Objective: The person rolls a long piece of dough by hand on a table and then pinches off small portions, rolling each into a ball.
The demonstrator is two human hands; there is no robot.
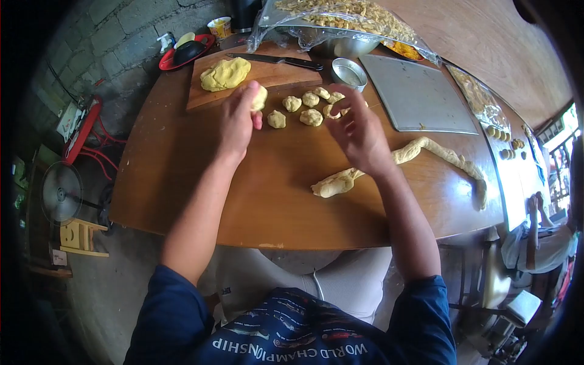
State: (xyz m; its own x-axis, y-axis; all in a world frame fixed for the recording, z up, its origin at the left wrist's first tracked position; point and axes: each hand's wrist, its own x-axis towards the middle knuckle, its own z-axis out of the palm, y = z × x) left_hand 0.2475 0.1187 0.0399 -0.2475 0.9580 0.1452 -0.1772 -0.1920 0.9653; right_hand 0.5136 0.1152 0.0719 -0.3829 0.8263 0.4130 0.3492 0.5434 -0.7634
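My left hand (238, 118) is closed around a pale yellow dough piece (260, 99), lifted over the table in front of the cutting board (280, 81). My right hand (359, 131) hovers with fingers apart and slightly curled, and no object shows in it. Several small dough balls (311, 117) lie on the table between the hands, a few partly hidden behind my right fingers. A long dough rope (429, 146) stretches across the table under and beyond my right wrist. On the board rest a larger yellow dough lump (225, 74) and a black-handled knife (277, 59).
A round metal tin (349, 74) and a flat metal tray (420, 94) sit behind the dough. Plastic-covered food (347, 15) fills the far edge. A red plate (187, 52) is at far left. A fan (62, 188) stands left; another person (540, 243) sits at right.
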